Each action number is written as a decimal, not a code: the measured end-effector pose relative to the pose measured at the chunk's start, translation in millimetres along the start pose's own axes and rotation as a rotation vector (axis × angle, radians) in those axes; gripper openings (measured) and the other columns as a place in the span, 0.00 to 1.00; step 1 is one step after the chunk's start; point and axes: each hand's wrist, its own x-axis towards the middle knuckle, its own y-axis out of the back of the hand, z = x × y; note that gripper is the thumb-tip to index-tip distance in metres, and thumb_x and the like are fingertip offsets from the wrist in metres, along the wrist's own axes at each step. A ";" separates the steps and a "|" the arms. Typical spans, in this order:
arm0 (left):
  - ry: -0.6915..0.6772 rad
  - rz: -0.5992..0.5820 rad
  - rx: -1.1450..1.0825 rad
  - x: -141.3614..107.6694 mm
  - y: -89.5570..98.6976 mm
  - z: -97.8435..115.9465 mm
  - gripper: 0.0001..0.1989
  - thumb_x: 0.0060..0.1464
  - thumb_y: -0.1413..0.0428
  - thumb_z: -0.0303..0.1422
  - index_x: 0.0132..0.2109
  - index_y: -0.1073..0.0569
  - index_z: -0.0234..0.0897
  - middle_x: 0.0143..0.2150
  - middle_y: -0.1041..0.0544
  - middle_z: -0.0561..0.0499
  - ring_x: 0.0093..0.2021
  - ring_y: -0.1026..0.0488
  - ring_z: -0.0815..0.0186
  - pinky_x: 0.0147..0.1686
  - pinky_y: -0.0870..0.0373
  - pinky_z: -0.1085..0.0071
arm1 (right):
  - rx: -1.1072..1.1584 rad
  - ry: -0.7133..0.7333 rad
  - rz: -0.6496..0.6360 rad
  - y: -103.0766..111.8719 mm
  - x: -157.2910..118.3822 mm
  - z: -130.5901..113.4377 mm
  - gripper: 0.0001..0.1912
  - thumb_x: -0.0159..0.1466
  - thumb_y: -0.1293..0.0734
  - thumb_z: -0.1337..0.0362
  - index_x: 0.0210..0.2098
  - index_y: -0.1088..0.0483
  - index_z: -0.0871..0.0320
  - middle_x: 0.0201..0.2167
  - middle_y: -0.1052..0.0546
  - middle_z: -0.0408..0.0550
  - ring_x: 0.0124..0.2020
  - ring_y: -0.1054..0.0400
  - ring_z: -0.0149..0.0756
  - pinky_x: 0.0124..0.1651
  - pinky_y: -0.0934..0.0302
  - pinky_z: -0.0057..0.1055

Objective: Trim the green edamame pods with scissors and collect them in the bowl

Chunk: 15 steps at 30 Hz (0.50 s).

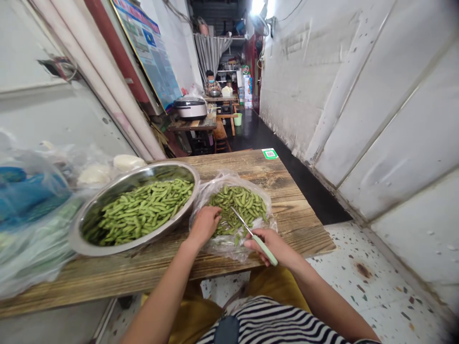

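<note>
Left fingers (215,213) on edamame pods (240,204), scissors (267,252) beside

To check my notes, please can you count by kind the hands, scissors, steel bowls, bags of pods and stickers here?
Hands: 2 (left hand, right hand)
Scissors: 1
Steel bowl: 1
Bag of pods: 1
Sticker: 1
Total: 6
</note>
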 end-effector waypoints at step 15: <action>0.398 0.042 -0.902 -31.6 18.6 42.2 0.18 0.39 0.36 0.43 0.32 0.24 0.32 0.25 0.22 0.49 0.23 0.28 0.67 0.24 0.35 0.73 | -0.463 0.253 0.061 -9.1 -3.8 -19.8 0.20 0.57 0.33 0.48 0.33 0.29 0.61 0.24 0.32 0.40 0.26 0.42 0.29 0.30 0.48 0.23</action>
